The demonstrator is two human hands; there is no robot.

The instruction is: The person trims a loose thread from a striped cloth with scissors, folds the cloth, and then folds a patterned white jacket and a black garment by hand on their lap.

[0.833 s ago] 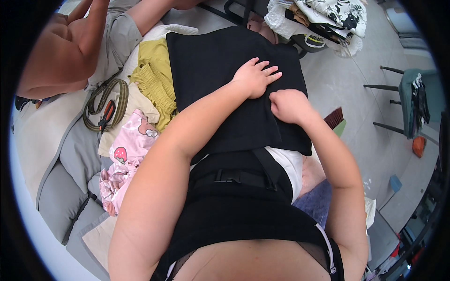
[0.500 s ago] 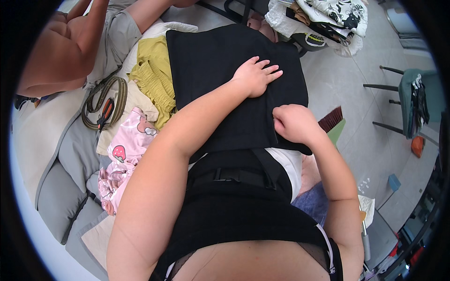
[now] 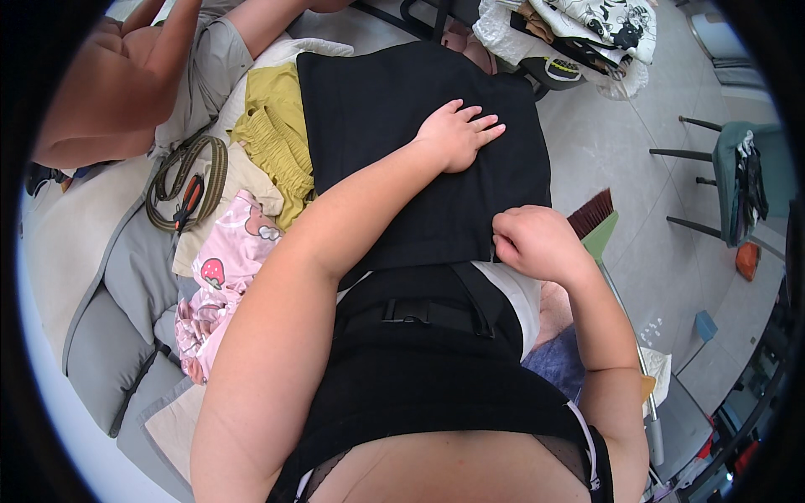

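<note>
A black cloth (image 3: 369, 105), roughly square and mostly smooth, lies spread in front of me over my lap. My left hand (image 3: 459, 137) rests flat on its upper middle, fingers spread. At its near right edge my right hand (image 3: 543, 243) is closed, thumb and curled fingers pinching the fabric. What part of the edge sits inside those fingers is hidden. Left of the cloth lie a yellow-green garment (image 3: 270, 126) with a gathered waistband and a pink printed satin garment (image 3: 231, 251).
A coiled webbing belt (image 3: 220, 180) and orange-black pliers-like tool (image 3: 191, 199) lie on the grey sofa (image 3: 117, 335). Another person (image 3: 117, 92) sits at far left. A broom (image 3: 597, 220) leans at my right. Piled clothes (image 3: 604, 33) and a green chair (image 3: 738, 180) stand beyond.
My right hand has moved a little toward me, and the cloth's near right corner has shifted under it. My left hand stays in place.
</note>
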